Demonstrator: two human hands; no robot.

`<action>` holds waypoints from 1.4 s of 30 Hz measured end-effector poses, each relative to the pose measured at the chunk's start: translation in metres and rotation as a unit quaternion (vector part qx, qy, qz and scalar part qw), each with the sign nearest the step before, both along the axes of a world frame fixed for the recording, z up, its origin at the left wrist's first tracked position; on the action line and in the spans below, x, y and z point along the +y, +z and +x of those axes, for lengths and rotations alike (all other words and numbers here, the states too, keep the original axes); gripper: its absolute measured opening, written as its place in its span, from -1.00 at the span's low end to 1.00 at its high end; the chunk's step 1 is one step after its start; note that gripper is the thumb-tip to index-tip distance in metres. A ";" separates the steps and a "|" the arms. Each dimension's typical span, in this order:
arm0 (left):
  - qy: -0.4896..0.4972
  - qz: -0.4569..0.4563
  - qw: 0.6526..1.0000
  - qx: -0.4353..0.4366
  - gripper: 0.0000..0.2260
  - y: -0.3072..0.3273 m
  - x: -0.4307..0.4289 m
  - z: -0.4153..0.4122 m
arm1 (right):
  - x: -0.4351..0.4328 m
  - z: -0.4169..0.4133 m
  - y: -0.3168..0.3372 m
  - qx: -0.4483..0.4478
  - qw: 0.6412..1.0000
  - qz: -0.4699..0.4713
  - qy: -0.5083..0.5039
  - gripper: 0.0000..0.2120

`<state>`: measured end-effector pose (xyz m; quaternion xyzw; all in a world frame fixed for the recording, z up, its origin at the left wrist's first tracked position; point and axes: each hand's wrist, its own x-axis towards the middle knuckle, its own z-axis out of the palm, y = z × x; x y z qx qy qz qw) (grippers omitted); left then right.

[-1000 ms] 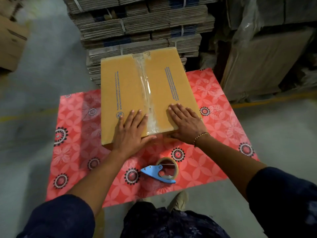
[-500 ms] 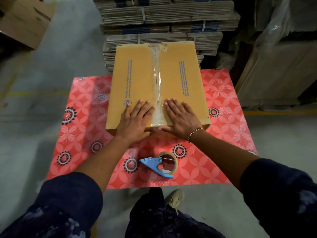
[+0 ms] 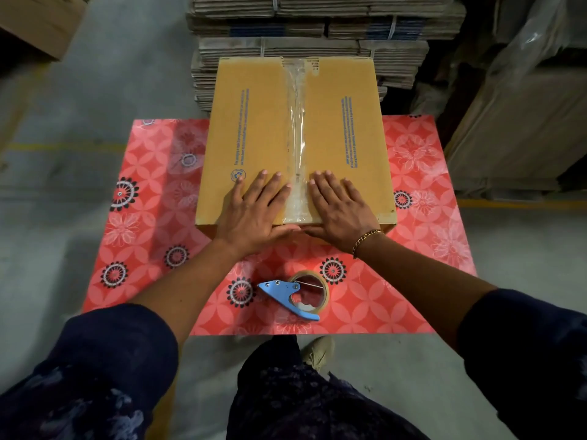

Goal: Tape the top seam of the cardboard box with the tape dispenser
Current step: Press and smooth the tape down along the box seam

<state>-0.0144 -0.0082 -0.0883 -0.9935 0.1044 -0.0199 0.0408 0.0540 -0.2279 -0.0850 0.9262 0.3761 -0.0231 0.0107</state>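
A closed brown cardboard box (image 3: 260, 122) sits on a red flowered table (image 3: 413, 173). A strip of clear tape (image 3: 296, 122) runs along its top seam from the far edge to the near edge. My left hand (image 3: 254, 211) lies flat on the box top left of the tape, fingers spread. My right hand (image 3: 341, 209) lies flat right of the tape. Both thumbs hang over the near edge and meet below the tape end. A blue tape dispenser (image 3: 295, 296) with a tape roll lies on the table in front of the box, held by neither hand.
Stacks of flattened cardboard (image 3: 317, 30) stand behind the table. Large wrapped cartons (image 3: 521, 128) are at the right, another box (image 3: 38, 23) at the top left. Grey floor with a yellow line (image 3: 63, 146) surrounds the table. My shoe (image 3: 317, 352) shows below the table edge.
The box has turned from skewed to square with the table. Both hands have drawn closer to the tape, and their thumbs now meet at the near edge.
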 end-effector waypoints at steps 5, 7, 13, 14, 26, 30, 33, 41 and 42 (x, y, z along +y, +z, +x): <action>-0.002 0.014 1.000 0.021 -0.17 0.001 0.003 0.000 | 0.001 -0.001 0.001 0.004 1.000 -0.016 -0.004 -0.05; -0.007 0.028 0.999 0.035 -0.12 0.001 0.003 0.000 | 0.001 -0.001 0.003 0.007 1.000 -0.024 -0.004 -0.04; 0.011 0.012 0.999 0.038 0.00 0.001 0.003 -0.001 | 0.002 -0.003 0.004 0.012 0.999 -0.037 -0.012 0.01; 0.022 0.002 0.999 0.036 0.00 0.002 0.001 -0.001 | 0.002 -0.003 0.004 0.012 0.999 -0.037 -0.013 0.02; 0.030 0.034 0.999 0.016 -0.03 -0.004 -0.004 -0.001 | 0.004 -0.006 0.007 0.029 0.999 0.007 -0.036 0.11; 0.024 0.023 0.999 0.007 0.01 -0.002 -0.001 -0.002 | 0.007 -0.007 0.006 0.016 0.999 0.018 -0.038 0.02; 0.034 -0.030 0.999 -0.013 -0.05 -0.003 -0.003 -0.003 | 0.006 -0.008 0.005 0.007 0.999 0.014 -0.032 -0.03; 0.034 -0.040 0.998 -0.031 -0.17 -0.003 -0.007 0.000 | 0.006 -0.003 0.004 0.000 0.999 0.003 -0.033 -0.03; 0.035 -0.031 0.998 -0.031 -0.17 0.001 -0.005 -0.002 | 0.006 -0.004 0.006 -0.003 1.000 0.007 -0.030 -0.01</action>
